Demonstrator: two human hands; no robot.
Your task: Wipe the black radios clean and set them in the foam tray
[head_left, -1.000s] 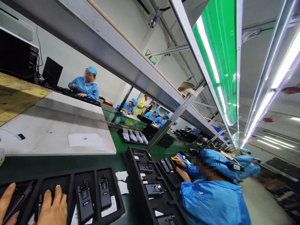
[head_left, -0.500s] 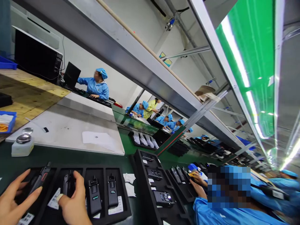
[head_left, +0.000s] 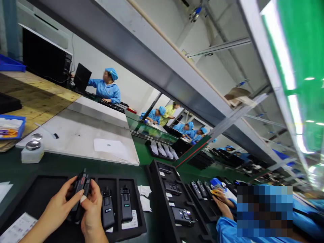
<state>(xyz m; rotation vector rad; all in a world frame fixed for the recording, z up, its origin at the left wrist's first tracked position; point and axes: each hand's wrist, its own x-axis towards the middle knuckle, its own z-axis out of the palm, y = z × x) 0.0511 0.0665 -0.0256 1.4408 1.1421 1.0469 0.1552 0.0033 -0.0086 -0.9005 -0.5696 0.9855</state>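
Note:
My left hand [head_left: 57, 205] is closed around a black handheld radio [head_left: 80, 184] with a red mark on its side. Pressed close against it is what looks like a second dark radio [head_left: 87, 185], gripped by my right hand [head_left: 91, 214], which has a pale wrap on its thumb. My fingers hide much of both. They are held above a black foam tray [head_left: 43, 189] with compartments. Two more radios, a nearer one [head_left: 108, 208] and one with a lit green screen [head_left: 126, 204], lie in the tray's right-hand compartments. A printed label sheet [head_left: 19, 229] lies at lower left.
Right of my tray stands another black tray [head_left: 152, 168] with several radios. Beyond it, a co-worker's hands [head_left: 222, 202] are over a further tray. A white dispenser bottle [head_left: 32, 155] stands behind, beside a white board [head_left: 76, 135] with papers. A metal shelf beam [head_left: 152, 64] crosses overhead.
My left hand has moved right with its radio, out of the left compartment. My right hand has lifted its radio, and the two are now side by side. The view has shifted slightly.

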